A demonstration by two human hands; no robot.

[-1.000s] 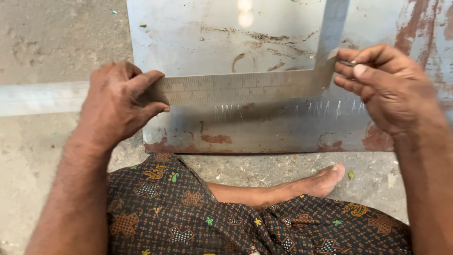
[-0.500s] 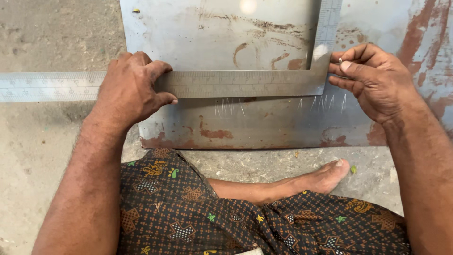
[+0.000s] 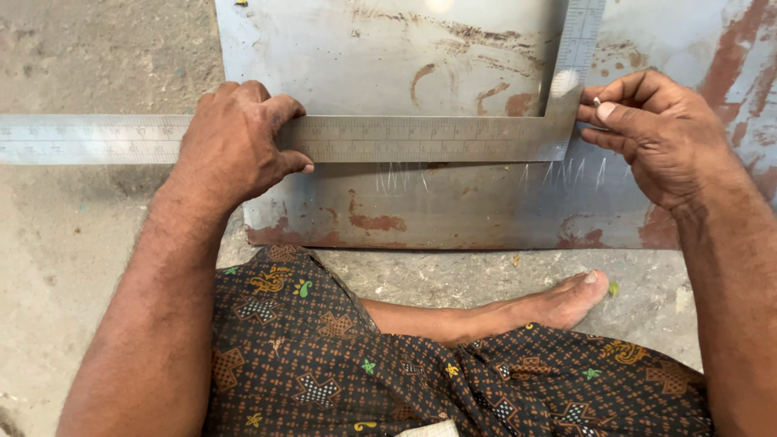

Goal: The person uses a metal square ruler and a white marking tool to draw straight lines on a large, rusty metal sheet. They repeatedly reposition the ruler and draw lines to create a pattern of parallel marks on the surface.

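Observation:
A long steel L-shaped square (image 3: pixel 421 139) lies across a rusty metal sheet (image 3: pixel 453 202) on the ground. My left hand (image 3: pixel 235 146) presses down on the square's long arm, fingers curled over its top edge. My right hand (image 3: pixel 655 137) sits at the square's corner, thumb and fingers pinched on a small thin scriber (image 3: pixel 597 103) whose tip is near the corner. Short bright scratch marks (image 3: pixel 486 174) run in a row on the sheet just below the long arm.
The square's short arm (image 3: pixel 581 40) runs up and out of view at the top. Rough concrete floor (image 3: pixel 89 267) surrounds the sheet. My bare foot (image 3: pixel 566 299) and patterned brown cloth (image 3: pixel 388 372) lie below the sheet's near edge.
The square has slid up the sheet with both hands, uncovering the row of scratch marks below its long arm. My right hand stays at the corner.

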